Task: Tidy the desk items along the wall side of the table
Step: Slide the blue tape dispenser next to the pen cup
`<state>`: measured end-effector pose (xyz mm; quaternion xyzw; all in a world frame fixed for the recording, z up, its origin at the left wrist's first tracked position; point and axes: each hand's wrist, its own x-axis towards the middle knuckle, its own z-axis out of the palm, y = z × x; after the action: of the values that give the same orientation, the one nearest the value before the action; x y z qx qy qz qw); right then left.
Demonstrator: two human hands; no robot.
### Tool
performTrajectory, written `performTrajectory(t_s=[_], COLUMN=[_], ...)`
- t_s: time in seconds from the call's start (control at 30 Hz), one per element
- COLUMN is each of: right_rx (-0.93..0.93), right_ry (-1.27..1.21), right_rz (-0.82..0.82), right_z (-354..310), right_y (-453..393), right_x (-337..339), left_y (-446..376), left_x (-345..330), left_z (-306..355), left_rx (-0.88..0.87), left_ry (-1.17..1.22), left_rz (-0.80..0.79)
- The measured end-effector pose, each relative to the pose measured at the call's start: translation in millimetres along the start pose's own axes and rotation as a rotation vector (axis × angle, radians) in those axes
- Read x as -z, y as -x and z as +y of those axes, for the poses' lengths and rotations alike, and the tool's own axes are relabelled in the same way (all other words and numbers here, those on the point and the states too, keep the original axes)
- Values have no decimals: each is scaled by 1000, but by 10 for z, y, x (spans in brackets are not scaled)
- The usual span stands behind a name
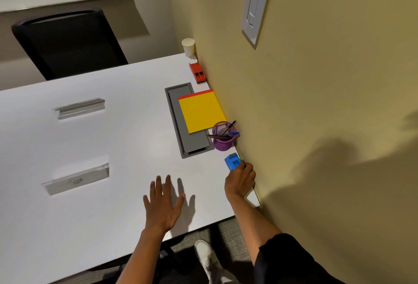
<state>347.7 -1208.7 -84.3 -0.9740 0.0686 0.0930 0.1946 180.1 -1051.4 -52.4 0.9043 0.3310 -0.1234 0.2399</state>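
Note:
Along the wall edge of the white table (113, 139) stand a white paper cup (188, 47), a red stapler-like box (198, 72), a yellow notepad with a red top strip (201, 111) and a purple mesh pen cup (223, 135) with several pens. Nearest me lies a small blue box (231, 162). My right hand (241, 179) grips its near end, close to the wall. My left hand (163, 204) lies flat on the table, fingers spread, holding nothing.
A grey cable hatch (181, 123) is set into the table, partly under the notepad. Two clear name holders (79, 107) (77, 179) stand at the left. A black chair (67, 41) is at the far side. The yellow wall (316, 102) borders the right.

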Motion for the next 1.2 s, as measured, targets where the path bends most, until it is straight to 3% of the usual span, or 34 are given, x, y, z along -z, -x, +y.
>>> performTrajectory(t_s=[0.23, 0.43, 0.6, 1.2], right_rx=[5, 254, 335, 274], right_ry=[9, 198, 280, 280], right_rz=[-5, -14, -55, -54], right_z=[-31, 25, 101, 100], right_y=[38, -39, -101, -68], right_x=[20, 43, 90, 119], left_y=[20, 39, 70, 97], left_x=[3, 3, -11, 47], left_z=[-48, -44, -19, 4], left_rx=[14, 13, 11, 1], left_ry=[7, 11, 16, 20], left_rz=[1, 0, -11, -7])
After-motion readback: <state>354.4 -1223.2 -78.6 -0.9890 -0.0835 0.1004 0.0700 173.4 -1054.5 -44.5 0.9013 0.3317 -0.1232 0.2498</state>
